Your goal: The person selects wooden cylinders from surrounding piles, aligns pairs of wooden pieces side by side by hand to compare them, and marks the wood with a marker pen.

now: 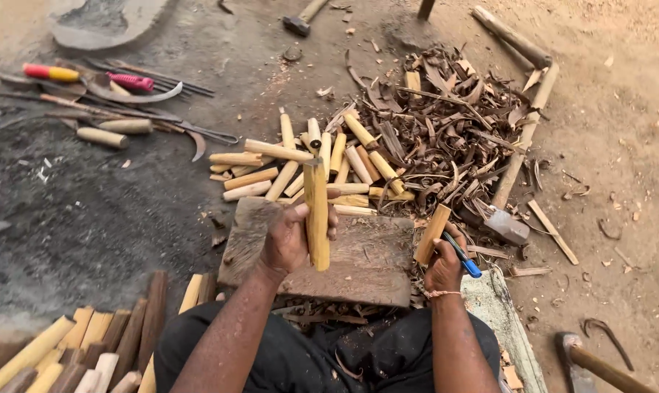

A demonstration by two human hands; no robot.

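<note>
The bare ground (89,240) is the widest thing here, dark with ash at 9 o'clock and sandy at 3 o'clock. On it, at 1 o'clock, lies a big heap of bark shavings (446,124), pushed away from the knees so it does not disturb the work. Beside it, near 12 o'clock, is a pile of peeled sticks (300,164), loosely thrown together. At 7 o'clock another stack of sticks (89,349) lies close to the leg, some pale and some dark. At 10 o'clock several metal blades and tools (118,102) are spread flat, each easy to see. In the centre a wooden block (366,262) sits just before the lap, serving as a low bench.

The left hand (286,244) is closed around a pale peeled stick (316,215), upright over the block, I think for looking along it. The right hand (446,266) grips a shorter stick (431,234) together with a blue-handled tool (464,258), whose blade I cannot see
</note>
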